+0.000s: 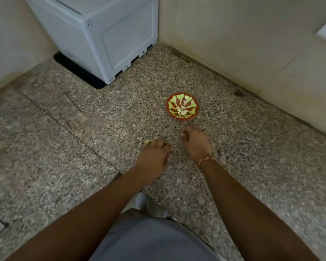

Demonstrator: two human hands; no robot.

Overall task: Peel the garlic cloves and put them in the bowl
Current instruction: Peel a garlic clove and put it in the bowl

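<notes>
Nearby, a white appliance stands behind the bowl, hands blurred.

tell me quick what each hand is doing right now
Left hand: fingers curled by a garlic piece; grip cannot be told.
Right hand: fingers curled; blurred, contents cannot be told.

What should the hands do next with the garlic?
Probably bring the garlic piece at the left hand fingers toward the right hand for peeling. The bowl ahead already holds several pale cloves; blur hides the right hand's grip.
</notes>
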